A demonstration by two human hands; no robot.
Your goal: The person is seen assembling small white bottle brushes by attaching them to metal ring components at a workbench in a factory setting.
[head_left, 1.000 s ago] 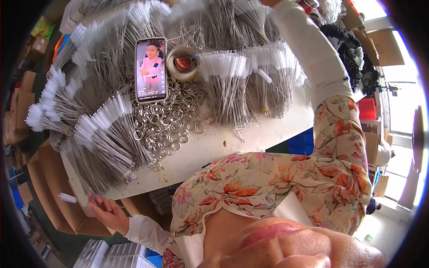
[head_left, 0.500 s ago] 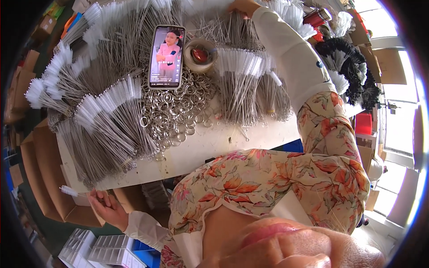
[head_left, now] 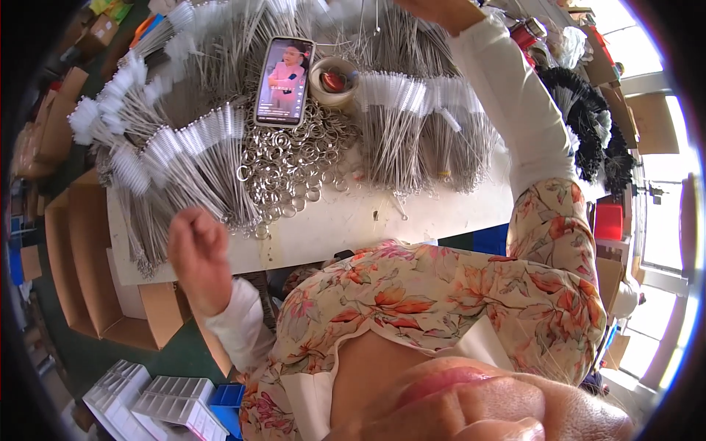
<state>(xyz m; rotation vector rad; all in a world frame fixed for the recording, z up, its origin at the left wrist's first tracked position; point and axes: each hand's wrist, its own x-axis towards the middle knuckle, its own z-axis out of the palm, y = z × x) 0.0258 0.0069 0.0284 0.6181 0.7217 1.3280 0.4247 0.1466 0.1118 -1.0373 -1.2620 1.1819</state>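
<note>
My left hand is raised in front of the table's near left edge, its fingers curled. No thing shows clearly between them. Right behind it lie bundles of thin wire brushes with white bristle heads. My right hand is at the far edge of the view, over more wire stems, and its fingertips are cut off. Near it a thin wire with a small loop end hangs down; whether the hand holds it is unclear. Further brushes lie in rows at the right of the table.
Metal split rings are heaped mid-table. Beside them are a propped phone and a round tub with a red item inside. Open cardboard boxes and white plastic racks stand left of the table. Black-bristled brushes lie at right.
My left hand has risen from beside the table to its near edge; the white-tipped brush it held no longer shows. My right hand has moved farther away and slightly right.
</note>
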